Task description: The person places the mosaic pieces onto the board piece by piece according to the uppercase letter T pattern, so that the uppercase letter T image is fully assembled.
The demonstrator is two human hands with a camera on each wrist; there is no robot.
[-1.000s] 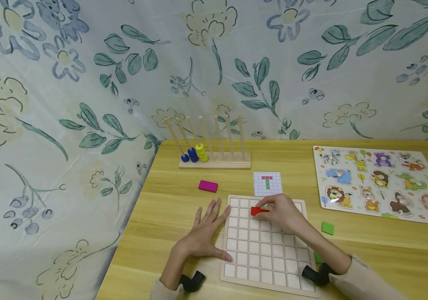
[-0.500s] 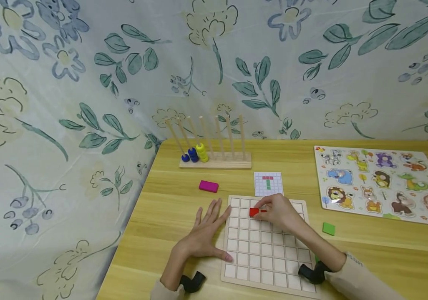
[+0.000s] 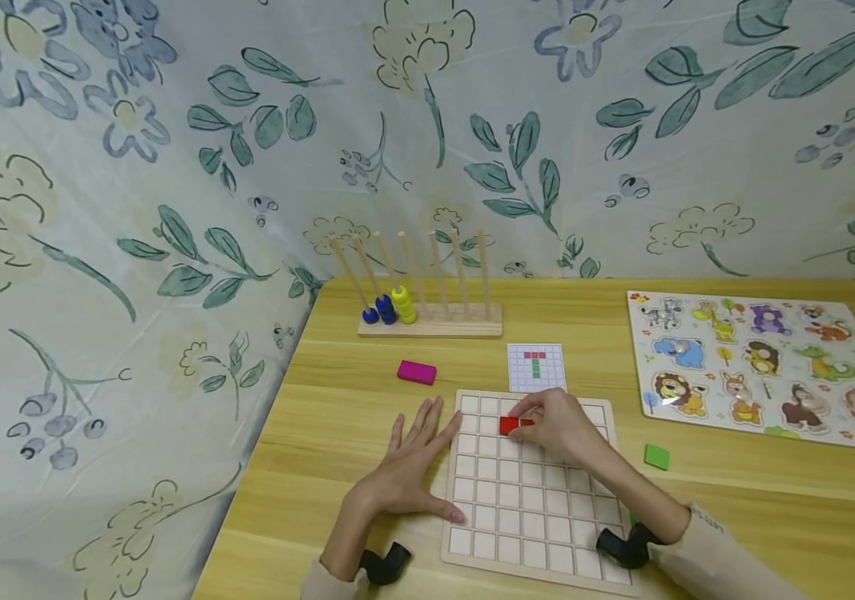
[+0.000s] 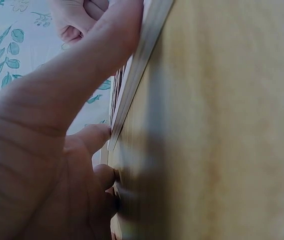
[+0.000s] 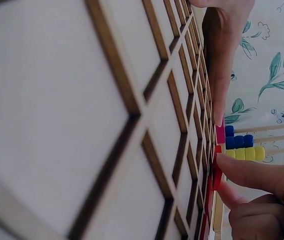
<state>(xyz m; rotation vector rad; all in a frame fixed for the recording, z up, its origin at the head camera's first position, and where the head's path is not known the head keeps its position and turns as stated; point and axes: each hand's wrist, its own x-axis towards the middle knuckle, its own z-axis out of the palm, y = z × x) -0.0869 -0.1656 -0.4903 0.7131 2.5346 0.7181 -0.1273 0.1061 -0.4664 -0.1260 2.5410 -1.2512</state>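
Note:
A wooden grid board (image 3: pixel 512 523) with square cells lies on the table. My right hand (image 3: pixel 561 427) pinches a red square tile (image 3: pixel 508 426) between thumb and fingers, over a cell in the board's upper part. Thumb and finger meet the held tile's edges in the right wrist view. More red (image 3: pixel 527 422) shows just right of it, partly behind the fingers. My left hand (image 3: pixel 407 473) lies spread at the board's left edge, with the thumb and index fingertip touching the frame. It holds nothing.
A card (image 3: pixel 536 382) with a red and green T pattern lies behind the board. Around it are a magenta block (image 3: pixel 416 372), a peg abacus (image 3: pixel 457 321) with blue and yellow beads, and an animal puzzle (image 3: pixel 720 400). A green tile (image 3: pixel 657 457) lies right of the board.
My right hand has shifted slightly left, and the red tile has gone from tilted to nearly flat at its cell. My left hand has stayed in place.

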